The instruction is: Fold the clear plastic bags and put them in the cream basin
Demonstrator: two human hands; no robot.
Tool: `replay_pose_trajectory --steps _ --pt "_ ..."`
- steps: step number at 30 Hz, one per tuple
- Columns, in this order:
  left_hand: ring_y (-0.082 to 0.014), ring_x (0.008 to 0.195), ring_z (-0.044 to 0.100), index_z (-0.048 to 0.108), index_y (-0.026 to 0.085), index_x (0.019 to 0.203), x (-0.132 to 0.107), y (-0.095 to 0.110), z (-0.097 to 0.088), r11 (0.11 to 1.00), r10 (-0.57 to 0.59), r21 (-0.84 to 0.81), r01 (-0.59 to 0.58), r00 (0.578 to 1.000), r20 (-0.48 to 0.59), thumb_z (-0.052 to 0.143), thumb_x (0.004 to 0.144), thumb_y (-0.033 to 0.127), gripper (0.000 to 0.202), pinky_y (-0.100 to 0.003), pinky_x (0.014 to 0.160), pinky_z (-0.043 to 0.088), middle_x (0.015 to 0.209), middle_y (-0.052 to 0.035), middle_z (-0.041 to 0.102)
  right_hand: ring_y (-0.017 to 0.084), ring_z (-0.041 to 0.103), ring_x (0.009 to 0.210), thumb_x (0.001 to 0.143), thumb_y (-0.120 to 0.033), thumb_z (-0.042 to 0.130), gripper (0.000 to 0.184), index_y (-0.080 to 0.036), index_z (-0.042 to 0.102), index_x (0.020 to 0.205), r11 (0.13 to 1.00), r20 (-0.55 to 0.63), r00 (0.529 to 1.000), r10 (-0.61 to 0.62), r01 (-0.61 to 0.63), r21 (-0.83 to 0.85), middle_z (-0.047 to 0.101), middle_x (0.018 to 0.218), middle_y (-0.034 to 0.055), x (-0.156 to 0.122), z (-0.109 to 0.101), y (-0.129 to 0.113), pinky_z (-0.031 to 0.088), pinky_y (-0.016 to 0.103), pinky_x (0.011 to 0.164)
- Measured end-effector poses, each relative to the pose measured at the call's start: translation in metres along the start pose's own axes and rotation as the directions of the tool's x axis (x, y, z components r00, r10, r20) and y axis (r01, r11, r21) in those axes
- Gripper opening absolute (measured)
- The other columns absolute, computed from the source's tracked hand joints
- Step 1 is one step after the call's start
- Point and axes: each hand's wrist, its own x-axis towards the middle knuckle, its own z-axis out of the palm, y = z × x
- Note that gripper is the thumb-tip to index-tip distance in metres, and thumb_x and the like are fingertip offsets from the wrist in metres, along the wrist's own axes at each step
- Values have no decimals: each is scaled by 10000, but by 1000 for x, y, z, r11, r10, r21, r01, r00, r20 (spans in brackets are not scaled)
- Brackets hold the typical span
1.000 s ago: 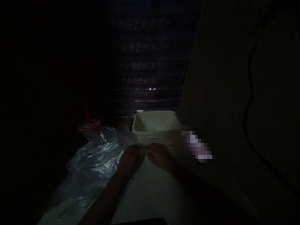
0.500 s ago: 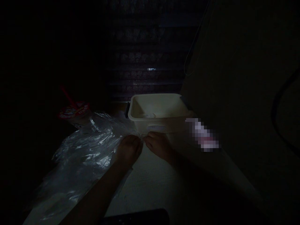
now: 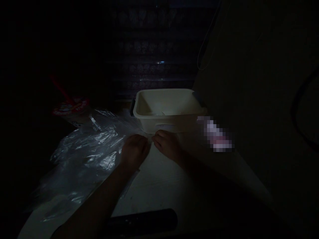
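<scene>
A crumpled sheet of thin clear plastic, like a plastic bag, spreads over the left side of the table and under my left forearm. My left hand is closed on its right edge, fingers curled and knuckles up. Close beside it, my right hand is closed too, thumb and fingers pinched at the same edge. The dim light hides the exact grip at the fingertips. Just beyond both hands stands a cream plastic tub with dark side handles; a small pale thing shows inside it.
A lidded drink cup with a red straw stands behind the plastic at left. A dark, long object lies at the table's near edge. A pixelated pale and pink item is right of the tub. Cables hang at right.
The view has tilted down slightly, so everything sits higher in the picture and more of the dark object shows. My hands stay at the plastic's edge, with a slightly wider gap between them.
</scene>
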Motion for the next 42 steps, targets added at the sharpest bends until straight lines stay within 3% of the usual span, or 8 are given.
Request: replay_pose_trajectory --steps 11,24,31,35,38,42 --pt "-187 731 498 553 136 765 -1 -1 1 1000 -6 10 6 1000 7 383 777 233 196 -306 705 377 734 -61 561 105 493 785 790 -164 369 203 -165 573 785 979 -120 993 -6 30 204 576 845 38 -5 5 9 345 196 702" --pt "-219 807 504 554 129 869 -4 -7 3 1000 -8 7 8 1000 -10 461 702 271 238 -336 743 389 839 -71 569 124 510 804 789 -190 383 215 -157 591 829 977 -157 988 -1 34 208 602 868 49 -25 -15 24 371 218 717" --pt "-224 826 494 560 119 872 -4 -6 1 1000 -14 22 14 1000 21 473 680 251 249 -338 761 379 850 -81 570 129 523 770 782 -187 381 206 -166 582 823 991 -192 981 40 -14 132 605 836 33 -37 -40 34 401 249 703" --pt "-207 812 498 563 128 846 -2 -5 0 998 -27 55 25 999 36 422 704 209 216 -311 759 376 831 -70 573 121 543 742 760 -182 412 166 -174 575 790 982 -283 952 113 -64 176 608 803 30 -44 -54 42 434 235 643" --pt "-206 777 504 565 136 784 0 -4 0 997 -37 71 34 998 54 403 723 217 191 -308 742 377 782 -66 575 117 555 684 734 -176 446 128 -177 570 762 968 -403 894 195 -111 224 610 763 28 -49 -64 46 449 234 587" --pt "-205 779 502 564 142 764 0 -4 -2 995 -47 90 41 996 71 417 717 229 178 -302 741 372 785 -62 580 130 565 733 706 -154 477 118 -186 573 766 958 -496 833 246 -129 258 608 762 22 -55 -81 44 458 268 662"
